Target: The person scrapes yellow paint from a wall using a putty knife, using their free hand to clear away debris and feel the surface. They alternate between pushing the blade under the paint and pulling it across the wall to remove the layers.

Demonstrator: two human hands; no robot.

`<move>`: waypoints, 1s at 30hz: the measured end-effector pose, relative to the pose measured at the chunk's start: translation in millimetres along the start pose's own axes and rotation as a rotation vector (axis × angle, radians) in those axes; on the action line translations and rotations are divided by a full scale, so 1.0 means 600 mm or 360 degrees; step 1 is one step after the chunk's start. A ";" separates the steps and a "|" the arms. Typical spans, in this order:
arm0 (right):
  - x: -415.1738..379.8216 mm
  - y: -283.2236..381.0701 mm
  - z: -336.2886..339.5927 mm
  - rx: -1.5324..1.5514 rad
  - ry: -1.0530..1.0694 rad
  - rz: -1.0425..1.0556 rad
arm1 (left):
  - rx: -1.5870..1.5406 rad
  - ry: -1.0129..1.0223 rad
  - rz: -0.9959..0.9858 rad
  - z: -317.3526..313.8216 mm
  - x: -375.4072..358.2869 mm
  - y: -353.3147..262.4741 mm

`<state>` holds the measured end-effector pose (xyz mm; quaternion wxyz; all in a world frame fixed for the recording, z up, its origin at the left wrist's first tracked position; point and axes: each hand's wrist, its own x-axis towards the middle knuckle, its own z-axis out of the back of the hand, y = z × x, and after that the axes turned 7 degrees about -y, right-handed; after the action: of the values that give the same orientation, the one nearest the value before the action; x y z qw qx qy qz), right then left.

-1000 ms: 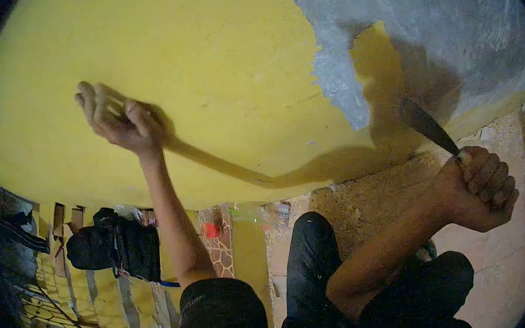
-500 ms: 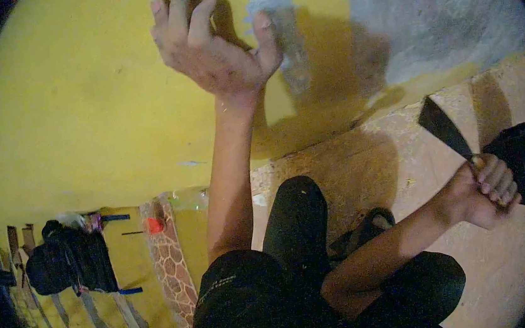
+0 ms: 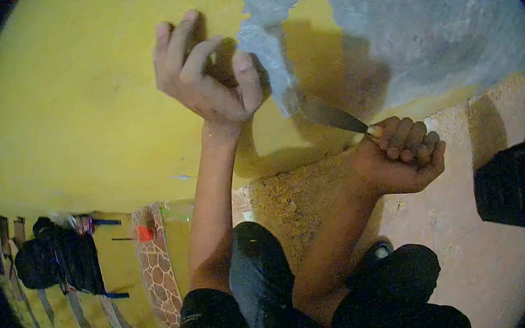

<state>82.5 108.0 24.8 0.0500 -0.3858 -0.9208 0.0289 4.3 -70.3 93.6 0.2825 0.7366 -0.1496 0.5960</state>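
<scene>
My right hand point(image 3: 403, 150) is wrapped round the handle of a putty knife point(image 3: 334, 116), its dark blade pointing up and left. The blade tip overlaps the wall near the lower edge of a bare grey patch point(image 3: 413, 23), where the yellow paint point(image 3: 92, 98) is gone. A strip of yellow remains inside the grey area. To the left, my left hand point(image 3: 206, 74) is at the painted wall with its fingers spread and bent, holding nothing. Its thumb is close to the ragged paint edge.
Paint flakes lie scattered on the floor point(image 3: 292, 208) along the wall's foot. At the right stands a black angular object point(image 3: 514, 184). On the left are black bags point(image 3: 60, 259) and a giraffe-patterned strip point(image 3: 159, 275) with a red item point(image 3: 146, 233). My bent knees point(image 3: 259, 259) are below.
My right hand has swung up and left, bringing the putty knife from over the floor to the wall. My left hand has shifted slightly down, its fingers still spread.
</scene>
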 end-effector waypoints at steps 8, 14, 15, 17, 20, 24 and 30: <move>0.007 -0.039 -0.006 0.0159 -0.0118 -0.0140 | 0.0384 0.0923 -0.0162 0.130 -0.026 -0.010; -0.006 -0.054 -0.027 -0.0078 -0.0086 -0.0071 | 0.0515 0.0885 -0.0480 0.124 -0.056 0.021; -0.009 -0.053 -0.033 -0.0111 -0.0099 -0.0052 | 0.0524 0.0906 -0.0490 0.125 -0.058 0.020; -0.017 -0.061 -0.030 -0.0084 -0.0067 -0.0099 | 0.0539 0.0901 -0.0470 0.127 -0.059 0.021; -0.014 -0.061 -0.036 -0.0025 -0.0016 -0.0127 | 0.0504 0.0939 -0.0463 0.129 -0.050 0.019; -0.015 -0.090 -0.089 -0.0832 -0.1276 0.0395 | 0.0457 0.0952 -0.0427 0.132 -0.044 0.022; -0.027 -0.042 -0.034 0.0003 0.0165 -0.0081 | 0.0107 0.0570 -0.0389 0.086 0.035 0.050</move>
<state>78.3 78.8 46.4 0.0988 -0.3633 -0.9264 0.0086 33.7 -122.7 114.3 0.3500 0.6407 0.0135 0.6833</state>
